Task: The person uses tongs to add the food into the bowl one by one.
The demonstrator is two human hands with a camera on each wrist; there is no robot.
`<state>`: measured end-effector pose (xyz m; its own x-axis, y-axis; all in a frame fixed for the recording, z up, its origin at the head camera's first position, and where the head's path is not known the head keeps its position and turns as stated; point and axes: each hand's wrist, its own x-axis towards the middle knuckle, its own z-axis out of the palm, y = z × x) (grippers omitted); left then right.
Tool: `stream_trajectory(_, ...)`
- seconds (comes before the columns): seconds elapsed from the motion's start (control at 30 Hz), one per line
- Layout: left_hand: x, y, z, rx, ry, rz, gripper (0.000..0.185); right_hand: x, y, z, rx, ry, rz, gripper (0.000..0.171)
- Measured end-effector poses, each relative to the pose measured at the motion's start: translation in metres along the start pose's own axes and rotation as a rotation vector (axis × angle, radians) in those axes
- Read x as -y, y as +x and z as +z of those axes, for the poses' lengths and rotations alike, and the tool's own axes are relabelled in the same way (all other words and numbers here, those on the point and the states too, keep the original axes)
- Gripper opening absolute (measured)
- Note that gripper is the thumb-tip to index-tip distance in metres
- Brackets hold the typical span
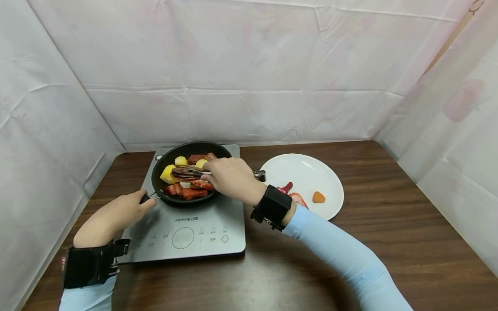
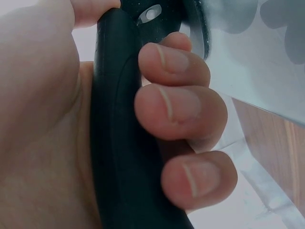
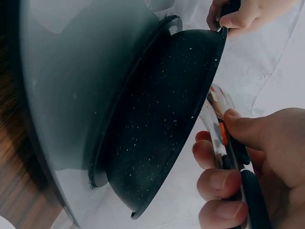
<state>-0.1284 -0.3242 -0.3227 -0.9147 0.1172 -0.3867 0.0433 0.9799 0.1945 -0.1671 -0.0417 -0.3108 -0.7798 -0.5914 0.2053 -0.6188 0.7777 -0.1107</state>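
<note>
Black pan handle (image 2: 119,143) fills the left hand (image 1: 116,214)'s clenched grip; right hand (image 1: 231,177) squeezes tongs (image 1: 190,172)

Black speckled pan (image 1: 163,172); white plate (image 1: 330,190); grey cooktop (image 1: 229,216); brown wood-grain table (image 1: 389,224).

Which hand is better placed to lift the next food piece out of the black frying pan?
Right. The right hand holds the metal tongs over the food in the black frying pan; the left hand grips the pan's black handle.
</note>
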Motion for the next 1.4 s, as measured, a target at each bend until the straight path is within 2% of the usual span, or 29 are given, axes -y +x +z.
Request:
stream_trajectory(0.3,0.001,-0.001,0.000,0.015,-0.001,-0.004,0.076,0.004,0.003,0.006,0.013,-0.078,0.029,0.035)
stream_trajectory(0.8,0.002,-0.001,-0.001,0.022,0.012,0.000,0.077,0.003,0.000,0.005,0.003,-0.026,0.047,0.048)
stream_trajectory(0.97,0.002,0.000,-0.001,0.018,0.005,0.004,0.077,0.002,-0.001,0.004,0.024,-0.026,0.051,0.050)
stream_trajectory(1.17,0.003,-0.001,-0.002,0.020,-0.002,0.013,0.078,0.000,-0.004,0.002,0.059,-0.003,0.056,0.059)
stream_trajectory(1.4,0.003,-0.002,-0.004,0.022,0.001,0.005,0.078,-0.006,-0.013,-0.002,0.059,0.023,0.074,0.071)
